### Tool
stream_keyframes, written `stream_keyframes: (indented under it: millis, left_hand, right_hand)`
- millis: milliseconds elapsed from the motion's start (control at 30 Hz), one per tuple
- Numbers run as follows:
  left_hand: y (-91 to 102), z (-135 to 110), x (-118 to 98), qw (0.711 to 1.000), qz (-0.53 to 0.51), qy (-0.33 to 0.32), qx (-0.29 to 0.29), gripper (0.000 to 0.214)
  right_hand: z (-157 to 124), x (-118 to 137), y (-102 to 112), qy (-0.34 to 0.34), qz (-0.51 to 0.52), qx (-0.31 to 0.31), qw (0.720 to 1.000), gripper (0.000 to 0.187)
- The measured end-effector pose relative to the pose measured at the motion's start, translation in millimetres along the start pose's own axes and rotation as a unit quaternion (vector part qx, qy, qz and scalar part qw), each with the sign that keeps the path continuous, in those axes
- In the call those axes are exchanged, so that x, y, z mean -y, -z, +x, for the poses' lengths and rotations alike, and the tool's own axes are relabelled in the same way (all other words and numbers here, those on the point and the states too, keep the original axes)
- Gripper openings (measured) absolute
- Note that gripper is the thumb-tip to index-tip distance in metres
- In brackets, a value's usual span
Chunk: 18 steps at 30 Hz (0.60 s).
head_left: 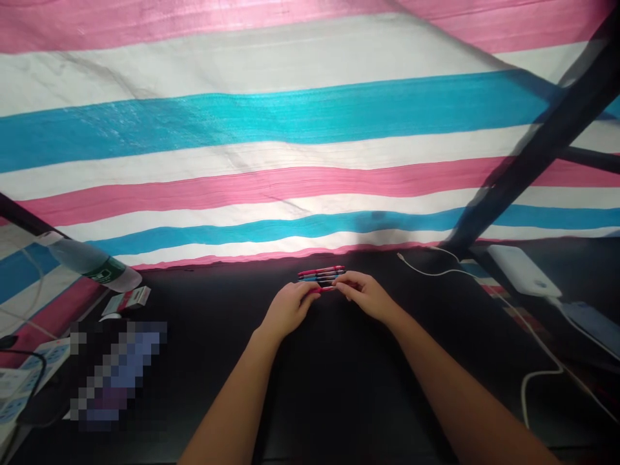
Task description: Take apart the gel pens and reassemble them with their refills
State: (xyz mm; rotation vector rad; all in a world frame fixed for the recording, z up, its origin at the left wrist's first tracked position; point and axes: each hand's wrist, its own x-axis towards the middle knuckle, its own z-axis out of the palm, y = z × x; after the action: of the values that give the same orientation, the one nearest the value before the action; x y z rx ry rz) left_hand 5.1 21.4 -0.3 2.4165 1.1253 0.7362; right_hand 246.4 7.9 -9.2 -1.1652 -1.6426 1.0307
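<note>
Backdrop is a woven plastic tarp in pink, white and blue stripes, filling the top of the frame. Below it, a matte black table top runs across the lower half. A black metal frame bar crosses the upper right.

Bundle of slim pink, blue and black plastic pens lies flat and roughly horizontal, side by side, at centre table, just above the hands. Left hand comes in from lower centre-left, right hand from lower right. Both are bare, curled inward and nearly meeting at the near edge of the pens. Left fingertips and right fingertips both sit on a pink pen at the front of the bundle, apparently pinching it from opposite ends. Contact is too small to confirm.

Left side of frame: clear plastic bottle with green label lying on its side at the table edge, small white-and-red box near it, white power strip at lower left. A pixelated patch hides whatever is beside the strip. Right side: white power bank at the table's far right, thin white cable trailing left from that area.
</note>
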Motion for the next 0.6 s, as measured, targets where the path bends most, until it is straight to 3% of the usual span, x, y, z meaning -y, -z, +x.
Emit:
stream_keyframes:
  millis: [267,600]
  left_hand:
    - [2.3,0,-8,1.0,-0.012,-0.004,-0.015,0.022]
    - [-2.0,-3,-20,0.991,-0.096,0.072,0.058,0.012]
  right_hand:
    - [-1,5,-1,0.022,0.004,0.017,1.0,0.029]
    - [-4,7,-5,0.095,-0.061,-0.034,0.993,0.015]
